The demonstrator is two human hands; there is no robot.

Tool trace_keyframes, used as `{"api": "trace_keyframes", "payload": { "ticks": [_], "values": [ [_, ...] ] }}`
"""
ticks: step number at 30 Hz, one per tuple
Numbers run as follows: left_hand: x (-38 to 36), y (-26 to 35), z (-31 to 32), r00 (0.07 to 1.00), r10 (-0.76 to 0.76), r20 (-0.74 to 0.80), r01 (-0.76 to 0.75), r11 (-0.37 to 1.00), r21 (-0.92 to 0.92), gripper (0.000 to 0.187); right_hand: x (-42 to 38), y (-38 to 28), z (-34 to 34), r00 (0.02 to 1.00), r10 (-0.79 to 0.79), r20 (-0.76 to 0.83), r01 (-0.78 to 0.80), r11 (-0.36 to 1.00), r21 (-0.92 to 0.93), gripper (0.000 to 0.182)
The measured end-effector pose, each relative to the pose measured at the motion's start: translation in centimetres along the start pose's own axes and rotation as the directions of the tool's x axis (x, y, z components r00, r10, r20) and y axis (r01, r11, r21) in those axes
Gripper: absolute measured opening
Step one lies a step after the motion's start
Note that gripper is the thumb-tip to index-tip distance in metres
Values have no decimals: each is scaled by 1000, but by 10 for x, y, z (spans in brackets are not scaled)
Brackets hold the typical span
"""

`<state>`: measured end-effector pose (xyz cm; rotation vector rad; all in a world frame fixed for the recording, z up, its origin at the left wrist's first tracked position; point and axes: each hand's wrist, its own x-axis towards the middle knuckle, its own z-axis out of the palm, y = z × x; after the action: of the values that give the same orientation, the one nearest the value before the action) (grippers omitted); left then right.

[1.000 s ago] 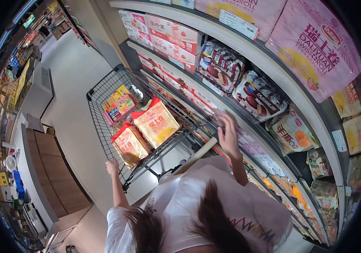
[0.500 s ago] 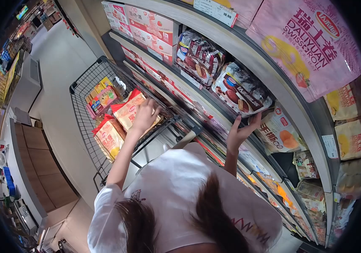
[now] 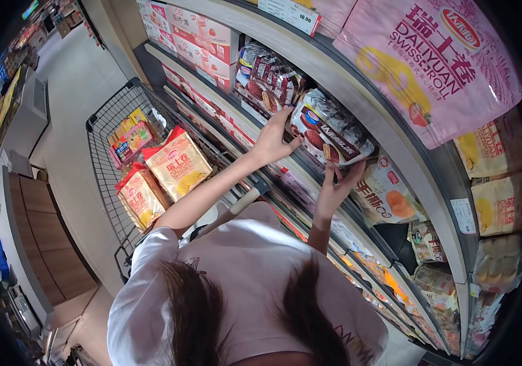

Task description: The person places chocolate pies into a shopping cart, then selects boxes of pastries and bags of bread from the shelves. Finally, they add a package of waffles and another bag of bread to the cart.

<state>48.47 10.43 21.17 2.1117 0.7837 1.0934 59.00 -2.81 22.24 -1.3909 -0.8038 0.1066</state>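
Observation:
A clear-and-white bag of chocolate snack cakes (image 3: 328, 135) sits tilted at the front of the shelf, between my two hands. My left hand (image 3: 275, 139) grips its left end, with thumb and fingertips against the wrapping. At its lower right corner, my right hand (image 3: 340, 188) has the thumb on the front and fingers curled beneath, partly hidden. A similar bag of chocolate snack cakes (image 3: 267, 76) stands just left of it. Below my left forearm, the cart holds a pack of Swiss rolls (image 3: 178, 165) and another Swiss roll pack (image 3: 139, 196).
The wire shopping cart (image 3: 103, 131) stands at my left, with a colourful snack box (image 3: 132, 145) inside. Pink cartons (image 3: 200, 39) fill the shelf's left part. A large pink Swiss roll bag (image 3: 425, 67) hangs above right. A bread bag (image 3: 389, 189) lies right of my right hand.
My left hand has left the Swiss roll pack in the cart and moved right to the chocolate snack cakes. My right hand stays at the bag's lower corner. The view has shifted slightly.

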Motion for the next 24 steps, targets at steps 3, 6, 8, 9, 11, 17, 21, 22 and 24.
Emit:
{"api": "trace_keyframes", "payload": {
  "ticks": [3, 6, 8, 9, 11, 17, 21, 22, 24],
  "values": [
    [-1, 3, -1, 992, -121, 31, 123, 987, -105, 72, 1, 3, 0, 999, -33, -34, 29, 993, -113, 76],
    [-4, 10, -6, 984, -175, 25, 177, 974, -139, 75, 1, -2, -3, 997, -59, -48, 40, 941, -337, 73],
    [-6, 13, -12, 981, -191, 41, 196, 961, -196, 77, 3, -5, -10, 997, -81, 5, 76, 920, -385, 69],
    [-9, 14, -13, 977, -214, 15, 208, 928, -311, 70, 4, -6, -13, 988, -143, 52, 152, 899, -411, 67],
    [-16, 16, -15, 982, -186, -25, 157, 890, -428, 62, 2, -11, -14, 963, -244, 113, 269, 863, -427, 64],
    [-33, -3, -17, 979, -204, -18, 113, 611, -783, 56, -10, -35, -16, 939, -289, 185, 335, 892, -305, 58],
    [-45, -7, -33, 973, -215, 79, 122, 199, -972, 78, -14, -56, -7, 904, -345, 252, 401, 887, -226, 56],
    [-51, -7, -40, 970, -240, 48, 123, 310, -943, 78, -13, -59, -1, 880, -381, 283, 432, 890, -146, 55],
    [-59, -4, -62, 961, -274, -26, 126, 522, -844, 78, -16, -41, 10, 919, -277, 282, 262, 961, 90, 54]
  ]
}}
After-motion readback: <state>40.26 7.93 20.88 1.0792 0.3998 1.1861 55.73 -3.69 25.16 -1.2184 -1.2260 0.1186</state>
